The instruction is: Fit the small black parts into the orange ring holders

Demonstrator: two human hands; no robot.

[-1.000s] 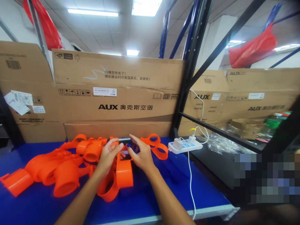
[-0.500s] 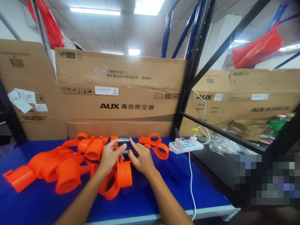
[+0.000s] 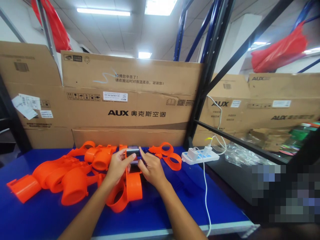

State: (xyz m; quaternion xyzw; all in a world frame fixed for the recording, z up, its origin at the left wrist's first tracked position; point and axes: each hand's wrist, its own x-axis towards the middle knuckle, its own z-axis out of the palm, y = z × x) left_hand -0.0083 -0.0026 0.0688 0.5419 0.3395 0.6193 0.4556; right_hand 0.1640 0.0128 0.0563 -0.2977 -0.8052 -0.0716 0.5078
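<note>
Both my hands meet at the middle of the blue counter (image 3: 155,213), near its back edge. My left hand (image 3: 117,166) and my right hand (image 3: 149,168) hold a small dark block (image 3: 132,153) between them. The fingers of my left hand curl round its left end, with the thumb laid along its front. My right forefinger stretches up against its right end, and the other fingers of that hand are bent underneath, so I cannot tell how much of the block they touch. The block has a pale top face and sits just above an orange plastic strap piece (image 3: 133,186), a long part with a broad curved band at the near end, which lies lengthwise between my wrists.

To my left lies a heap of orange plastic parts (image 3: 67,173), cups and loops tangled together, spreading almost to the left edge of the counter. Just to the right of my right hand are two orange rings (image 3: 167,155), joined and lying flat. Further right sits a white power strip (image 3: 200,156) with two plugs in it, and a white cable (image 3: 206,196) runs from it toward the near edge. Big cardboard boxes (image 3: 130,100) stand along the back, behind a dark rack post (image 3: 202,93).
</note>
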